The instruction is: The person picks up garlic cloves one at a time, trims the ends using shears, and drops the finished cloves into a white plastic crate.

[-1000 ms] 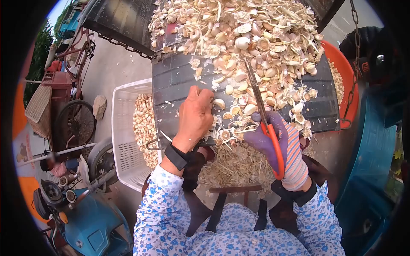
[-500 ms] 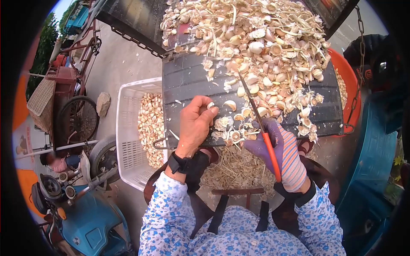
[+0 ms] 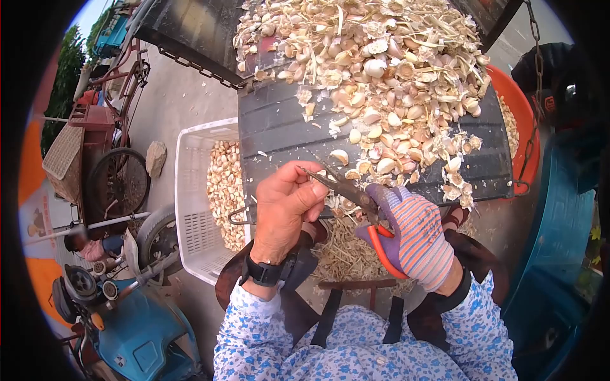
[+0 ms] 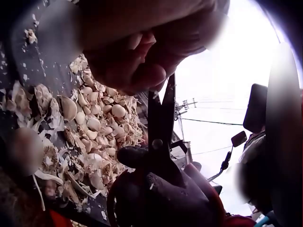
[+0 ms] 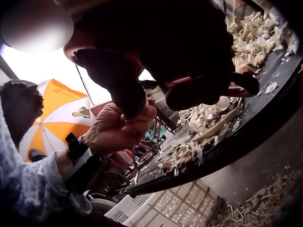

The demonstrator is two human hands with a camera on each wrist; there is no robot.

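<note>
Scissors (image 3: 356, 203) with orange handles held in gloved right hand (image 3: 410, 232), fingers curled through the handle loops; blades point up-left toward left hand (image 3: 286, 206). Blade tips meet the bare left hand's pinched thumb and fingertips (image 3: 314, 189), just above the near edge of the dark board (image 3: 279, 133). Left fingers closed on something small at the blade tips; the item itself too hidden to identify. Blades appear nearly together in the left wrist view.

Garlic pile (image 3: 381, 70) of cloves, skins and stems spread over the far and right part of the board, well beyond both hands. White crate (image 3: 197, 209) with peeled cloves to the left, below the board. Orange basin (image 3: 518, 120) at right, behind the board's edge. Blue scooter (image 3: 121, 324) at lower left. Orange-and-white umbrella (image 5: 57, 118) seen in the right wrist view, bearing a small printed emblem, not legible. No other readable writing.
</note>
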